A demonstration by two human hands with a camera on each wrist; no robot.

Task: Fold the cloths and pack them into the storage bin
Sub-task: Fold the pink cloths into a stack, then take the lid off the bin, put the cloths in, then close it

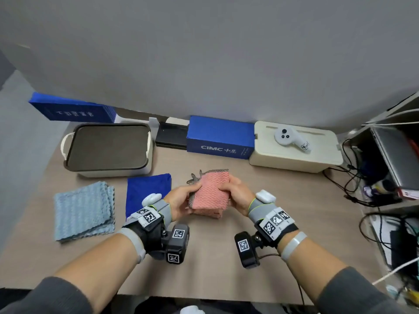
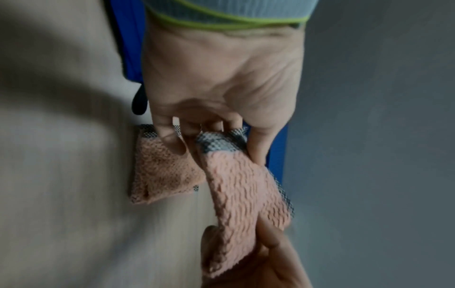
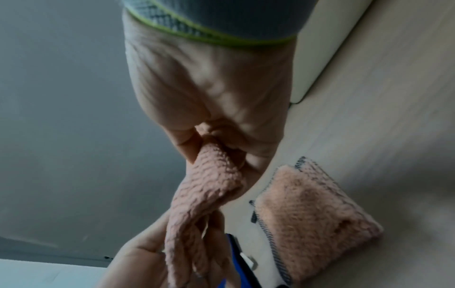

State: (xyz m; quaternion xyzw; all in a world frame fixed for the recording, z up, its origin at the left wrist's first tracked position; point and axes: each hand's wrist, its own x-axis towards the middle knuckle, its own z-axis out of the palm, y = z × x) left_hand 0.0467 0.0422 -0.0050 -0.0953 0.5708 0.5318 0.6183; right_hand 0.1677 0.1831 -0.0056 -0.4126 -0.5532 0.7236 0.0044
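Observation:
A pink waffle cloth (image 1: 210, 193) with grey mesh edging is at the table's middle. My left hand (image 1: 181, 200) pinches its left edge and my right hand (image 1: 235, 193) grips its right edge. The left wrist view shows my left hand (image 2: 209, 124) holding a raised pink fold (image 2: 246, 194), while another pink folded part (image 2: 160, 171) lies on the table. In the right wrist view my right hand (image 3: 209, 87) grips that fold (image 3: 204, 187). The open storage bin (image 1: 113, 172) stands at the back left. A dark blue cloth (image 1: 147, 191) and a folded light blue cloth (image 1: 84, 209) lie in front of it.
Along the back wall stand a blue bag (image 1: 72, 109), a black box (image 1: 171, 134), a blue CIMC box (image 1: 220, 139) and a cream lidded box (image 1: 317, 159) with a white controller (image 1: 292, 138) on it. Cables and a laptop (image 1: 390, 155) crowd the right side.

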